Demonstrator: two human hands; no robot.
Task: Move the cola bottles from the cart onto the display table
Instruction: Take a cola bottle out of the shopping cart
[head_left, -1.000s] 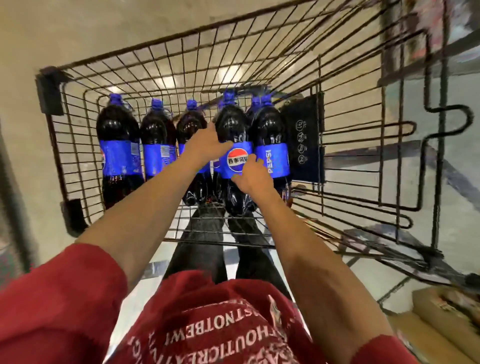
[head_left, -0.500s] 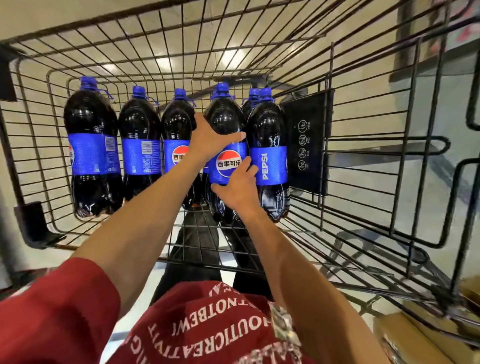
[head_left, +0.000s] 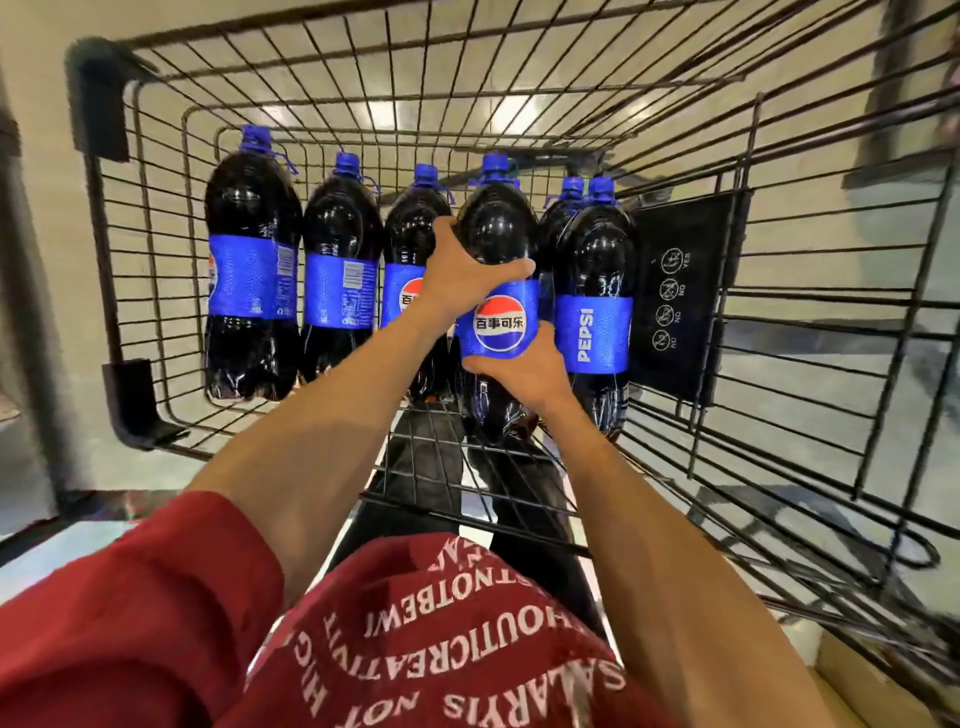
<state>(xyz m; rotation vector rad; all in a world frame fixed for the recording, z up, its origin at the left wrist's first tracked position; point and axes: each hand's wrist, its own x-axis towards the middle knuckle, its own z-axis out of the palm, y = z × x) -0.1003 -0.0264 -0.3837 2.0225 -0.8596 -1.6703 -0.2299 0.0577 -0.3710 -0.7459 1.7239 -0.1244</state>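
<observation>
Several dark cola bottles with blue caps and blue labels stand in a black wire cart (head_left: 119, 291). Both my hands hold the middle cola bottle (head_left: 497, 228), whose round logo faces me. My left hand (head_left: 460, 278) wraps around its upper body just above the label. My right hand (head_left: 524, 364) grips it from below the label. To its right stands a bottle marked PEPSI (head_left: 595, 291), with another half hidden behind it. Three more bottles (head_left: 340, 260) stand in a row to the left. The display table is not in view.
A black sign panel (head_left: 685, 291) with warning icons hangs on the cart's right wall. The folded child seat frame (head_left: 831, 395) juts out at the right. A cardboard box (head_left: 878, 686) sits on the floor at the lower right. Pale floor shows beneath the cart.
The view has closed in on the cart. My left hand wrapped further around the middle bottle, and my right hand slid under its label; the bottle now sits slightly nearer than its neighbours.
</observation>
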